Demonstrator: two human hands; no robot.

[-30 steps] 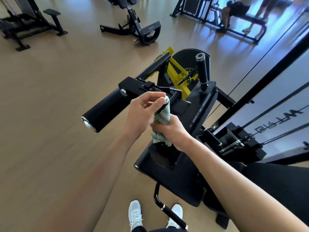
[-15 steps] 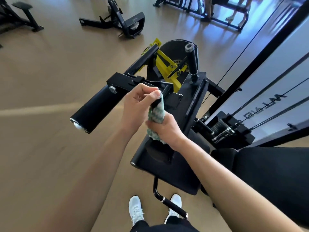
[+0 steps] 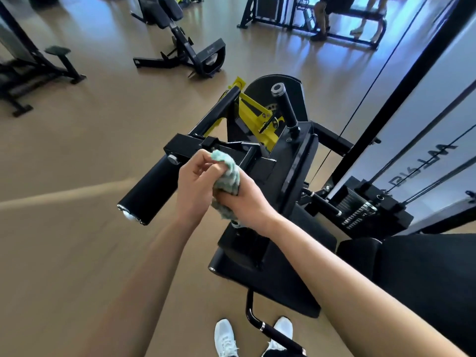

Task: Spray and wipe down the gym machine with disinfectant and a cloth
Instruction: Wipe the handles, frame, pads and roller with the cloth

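Note:
A black gym machine point(image 3: 296, 161) with yellow parts stands in front of me, with a black roller pad point(image 3: 149, 191) sticking out to the left. A crumpled green-and-white cloth point(image 3: 228, 176) sits bunched between my hands above the machine's frame. My right hand point(image 3: 247, 202) grips the cloth's lower part. My left hand point(image 3: 197, 181) pinches its upper end with curled fingers. What the cloth covers is hidden, and no spray bottle shows.
An upright black handle point(image 3: 286, 106) rises behind my hands. The weight stack point(image 3: 360, 210) and cables stand at the right beside a black seat pad point(image 3: 425, 274). Other machines point(image 3: 185, 42) and a bench point(image 3: 334, 21) with people are farther off. My white shoes point(image 3: 226, 338) are on the tan floor.
The cloth has loosened from a tight upright roll into a looser bunch. My left hand's fingers have shifted onto its top end. The view has tilted upward a little.

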